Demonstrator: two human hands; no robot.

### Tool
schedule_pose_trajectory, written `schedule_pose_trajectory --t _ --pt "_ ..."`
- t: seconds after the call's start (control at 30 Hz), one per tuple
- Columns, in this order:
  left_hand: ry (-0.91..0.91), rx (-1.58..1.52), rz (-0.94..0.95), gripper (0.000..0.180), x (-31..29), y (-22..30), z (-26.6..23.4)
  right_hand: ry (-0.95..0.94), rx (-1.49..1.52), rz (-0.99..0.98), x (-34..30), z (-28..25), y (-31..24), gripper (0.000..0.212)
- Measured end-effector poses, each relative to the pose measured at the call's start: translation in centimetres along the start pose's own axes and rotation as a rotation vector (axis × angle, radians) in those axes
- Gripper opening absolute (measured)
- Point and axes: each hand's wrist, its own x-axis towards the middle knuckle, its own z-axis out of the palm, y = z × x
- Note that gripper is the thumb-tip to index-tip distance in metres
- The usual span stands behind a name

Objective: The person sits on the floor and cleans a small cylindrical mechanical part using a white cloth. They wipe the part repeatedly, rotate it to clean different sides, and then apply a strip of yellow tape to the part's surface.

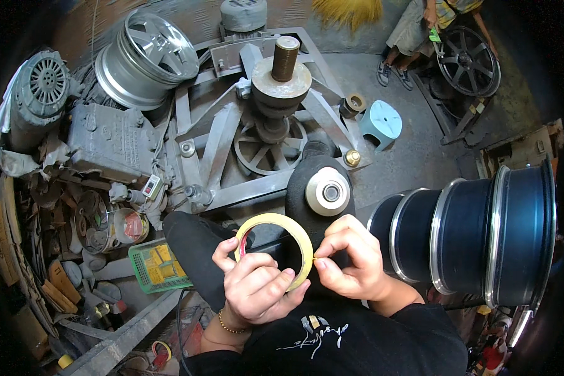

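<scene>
My left hand grips a roll of pale yellow masking tape, fingers curled through its ring. My right hand pinches the tape's loose end at the roll's right edge with thumb and forefinger. Both hands are held close in front of my chest, above my dark trouser legs. Just beyond them a black padded part with a round metal hub sticks up. A dark blue wheel rim with silver edges lies on its side to my right.
A grey wheel-working machine with a vertical spindle stands ahead. A silver rim leans at the back left near an electric motor. A green basket, a light blue stool, scrap clutter at left. Another person's legs beside a black rim at the back right.
</scene>
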Motion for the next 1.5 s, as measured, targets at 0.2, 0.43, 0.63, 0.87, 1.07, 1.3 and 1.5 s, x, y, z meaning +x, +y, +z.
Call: schedule_pose_trajectory --t 0.2,0.43,0.63,0.87,1.07,1.3,1.5 --pt "-0.014 -0.045 -0.036 0.023 -0.2 -0.1 -0.2 0.025 -0.007 -0.04 -0.5 0.3 0.4 0.016" --pt "0.07 -0.07 -0.088 0.027 -0.1 -0.5 0.6 0.09 0.057 -0.052 -1.3 0.8 1.0 0.014" --pt "0.045 -0.14 -0.097 0.026 0.0 -0.7 0.2 0.107 0.105 -0.009 -1.5 -0.2 1.2 0.015" --pt "-0.009 -0.18 -0.133 0.025 0.0 -0.3 -0.7 0.12 0.137 -0.009 -1.9 -0.9 1.8 0.016" --pt "0.027 -0.094 -0.231 0.03 0.1 0.2 0.1 0.135 0.149 0.02 -2.2 -1.1 2.1 0.016" --pt "-0.003 -0.022 -0.239 0.028 0.8 0.4 0.6 0.167 0.138 0.022 -2.7 -1.6 2.5 0.016" --pt "-0.021 -0.164 -0.271 0.021 0.8 0.1 0.1 0.189 0.157 0.061 -2.8 -2.4 2.8 0.014"
